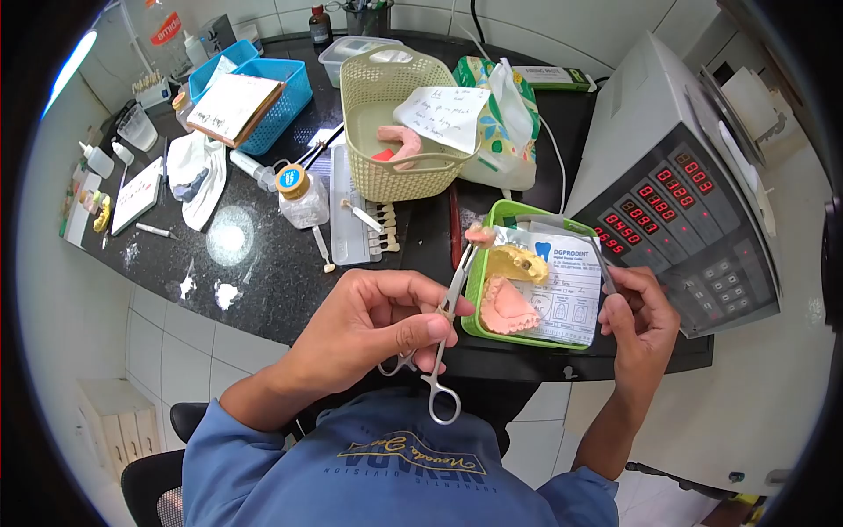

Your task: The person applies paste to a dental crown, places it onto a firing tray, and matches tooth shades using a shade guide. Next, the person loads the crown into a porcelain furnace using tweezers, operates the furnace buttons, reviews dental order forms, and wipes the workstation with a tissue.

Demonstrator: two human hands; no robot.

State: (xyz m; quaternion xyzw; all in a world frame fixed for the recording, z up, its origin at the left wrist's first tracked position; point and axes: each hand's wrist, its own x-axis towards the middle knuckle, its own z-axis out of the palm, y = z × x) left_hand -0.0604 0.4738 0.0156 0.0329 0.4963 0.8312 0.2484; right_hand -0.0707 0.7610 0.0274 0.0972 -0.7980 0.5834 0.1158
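Observation:
My left hand [386,321] is closed around a hemostat [457,294], its ring handles hanging below my fingers. A small pink and tooth-coloured dental piece [479,235] is at the hemostat's tip, over the left rim of a green tray [472,309]. My right hand [639,314] pinches a thin, grey, bent metal tool [604,263] at the tray's right side; its exact kind is unclear. Inside the tray lie a yellow dental cast [516,263], a pink dental cast [509,307] and a printed lab slip [571,299] in plastic.
Right of the tray stands a grey machine [654,220] with red digital readouts. Behind are a cream basket [369,180] and a tissue pack [514,162]. On the left are a lidded jar [303,206], a shade guide [351,233], a blue basket [281,114] and a white cloth [198,176].

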